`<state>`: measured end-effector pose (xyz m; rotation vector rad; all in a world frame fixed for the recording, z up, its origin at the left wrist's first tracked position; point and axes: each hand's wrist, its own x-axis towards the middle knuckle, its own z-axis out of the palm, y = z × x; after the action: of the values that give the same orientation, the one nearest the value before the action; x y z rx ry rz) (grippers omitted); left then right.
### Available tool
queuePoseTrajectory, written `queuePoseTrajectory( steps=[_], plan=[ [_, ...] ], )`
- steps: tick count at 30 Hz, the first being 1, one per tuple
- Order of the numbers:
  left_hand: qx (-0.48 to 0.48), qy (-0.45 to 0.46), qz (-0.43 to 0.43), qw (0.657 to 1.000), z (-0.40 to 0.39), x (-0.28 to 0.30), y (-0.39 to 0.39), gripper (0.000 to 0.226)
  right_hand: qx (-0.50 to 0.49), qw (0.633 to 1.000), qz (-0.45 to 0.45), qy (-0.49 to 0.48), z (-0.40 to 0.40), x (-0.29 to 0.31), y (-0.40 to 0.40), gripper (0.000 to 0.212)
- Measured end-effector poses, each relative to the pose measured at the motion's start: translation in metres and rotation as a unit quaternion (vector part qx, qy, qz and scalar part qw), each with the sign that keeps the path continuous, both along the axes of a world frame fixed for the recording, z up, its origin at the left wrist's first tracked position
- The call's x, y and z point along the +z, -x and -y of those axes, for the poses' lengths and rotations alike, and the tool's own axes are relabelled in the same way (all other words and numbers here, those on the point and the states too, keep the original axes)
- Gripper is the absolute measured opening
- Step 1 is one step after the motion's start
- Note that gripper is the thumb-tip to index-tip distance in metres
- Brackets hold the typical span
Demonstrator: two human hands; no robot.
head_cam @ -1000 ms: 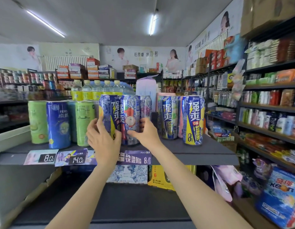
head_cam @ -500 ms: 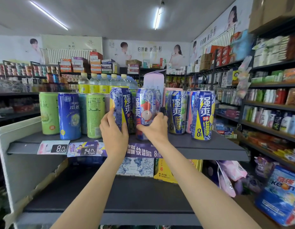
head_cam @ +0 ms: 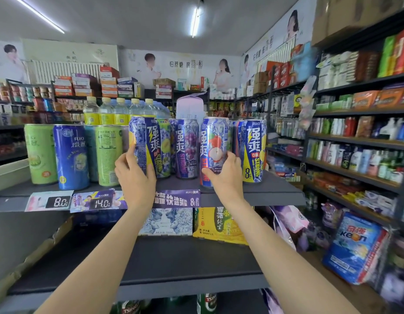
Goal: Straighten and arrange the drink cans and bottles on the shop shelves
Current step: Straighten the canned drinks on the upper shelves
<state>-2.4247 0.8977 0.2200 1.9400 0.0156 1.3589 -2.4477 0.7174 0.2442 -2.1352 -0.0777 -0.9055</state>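
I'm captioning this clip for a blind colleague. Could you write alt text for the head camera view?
On a dark shop shelf, a person's left hand grips a blue-and-yellow lemon can while the right hand grips a lychee can, a purple grape can standing between them. Green and blue cans stand at left, with price tags below reading 8.0 and 14.0.

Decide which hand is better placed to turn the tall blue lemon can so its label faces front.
Left. The left hand already grips the tall blue lemon can, whose label faces sideways; the right hand holds the lychee-printed can.
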Motion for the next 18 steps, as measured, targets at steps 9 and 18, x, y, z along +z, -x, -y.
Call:
queuePoseTrajectory(
  steps=[9,18],
  plan=[
    [-0.070,-0.141,0.016,0.987,0.050,-0.006,0.015,0.056,-0.004,0.999,0.025,0.019,0.018,-0.002,-0.001,0.061],
    [-0.441,-0.047,-0.260,0.858,0.087,0.024,-0.014,0.099,-0.046,0.998,0.005,-0.043,0.091,0.002,-0.016,0.077]
  ],
)
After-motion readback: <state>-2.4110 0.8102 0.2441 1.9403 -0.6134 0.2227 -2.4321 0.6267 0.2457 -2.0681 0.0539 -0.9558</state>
